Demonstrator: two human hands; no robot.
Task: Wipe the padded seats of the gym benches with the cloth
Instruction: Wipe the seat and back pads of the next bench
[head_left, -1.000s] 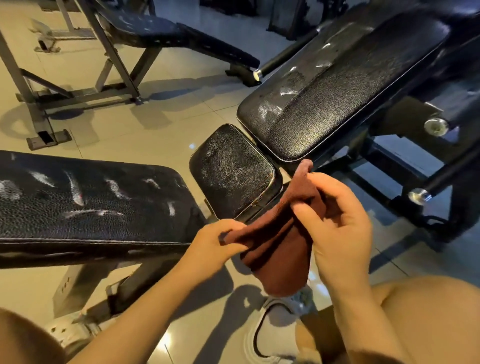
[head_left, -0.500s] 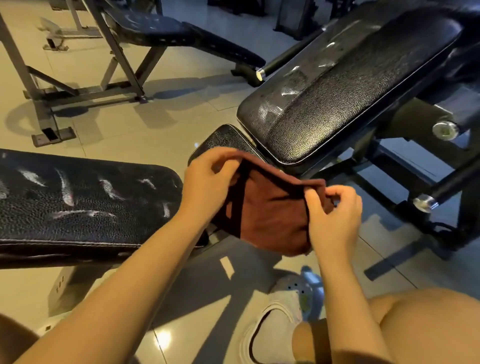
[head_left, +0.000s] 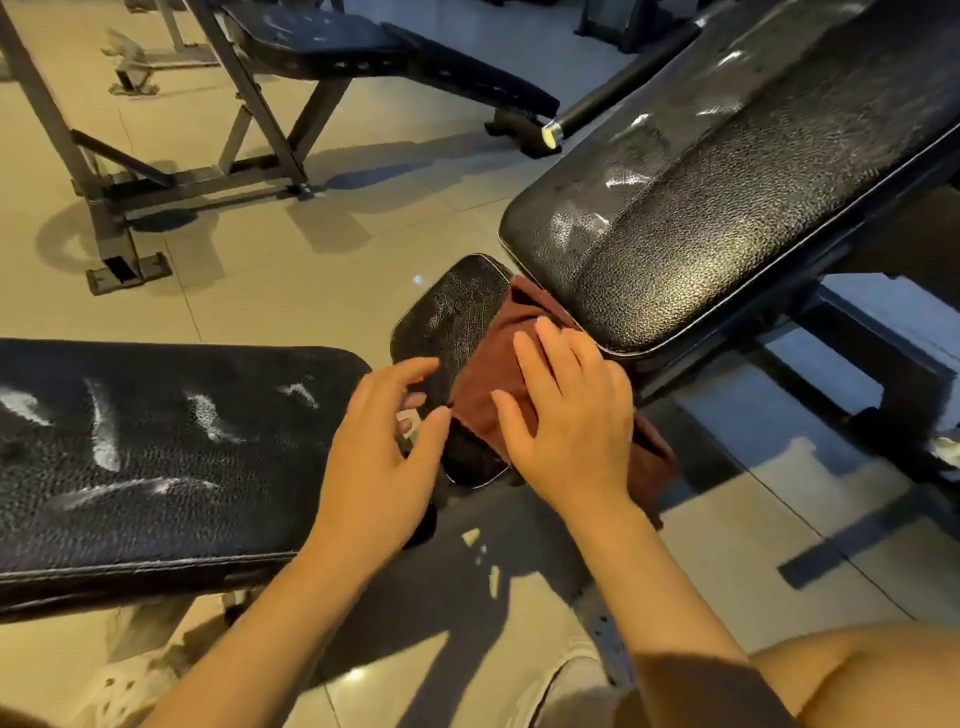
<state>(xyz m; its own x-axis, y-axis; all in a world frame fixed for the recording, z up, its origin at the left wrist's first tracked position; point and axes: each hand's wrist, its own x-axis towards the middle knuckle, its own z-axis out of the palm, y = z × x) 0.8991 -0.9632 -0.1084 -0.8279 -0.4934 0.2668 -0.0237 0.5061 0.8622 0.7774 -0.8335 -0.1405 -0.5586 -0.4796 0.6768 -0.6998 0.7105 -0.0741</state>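
1. Wiping the small black padded seat (head_left: 451, 332) looks like your step now: your right hand (head_left: 566, 421) lies flat, fingers spread, on the soft dark red cloth (head_left: 498, 374).
2. Your left hand (head_left: 387, 441) hovers loose at 9 o'clock of it, holding nothing.
3. Next, I think, rub toward 9 o'clock, pressing evenly.
4. The cloth looks rumpled, covering the seat's 3 o'clock half.

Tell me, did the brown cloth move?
Yes. The cloth went from hanging in the air beside the small seat pad down onto it.

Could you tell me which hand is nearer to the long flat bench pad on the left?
Left. The left hand hovers just past the long flat bench pad's end, fingers spread, while the right hand presses the brown cloth on the small seat pad, farther away.
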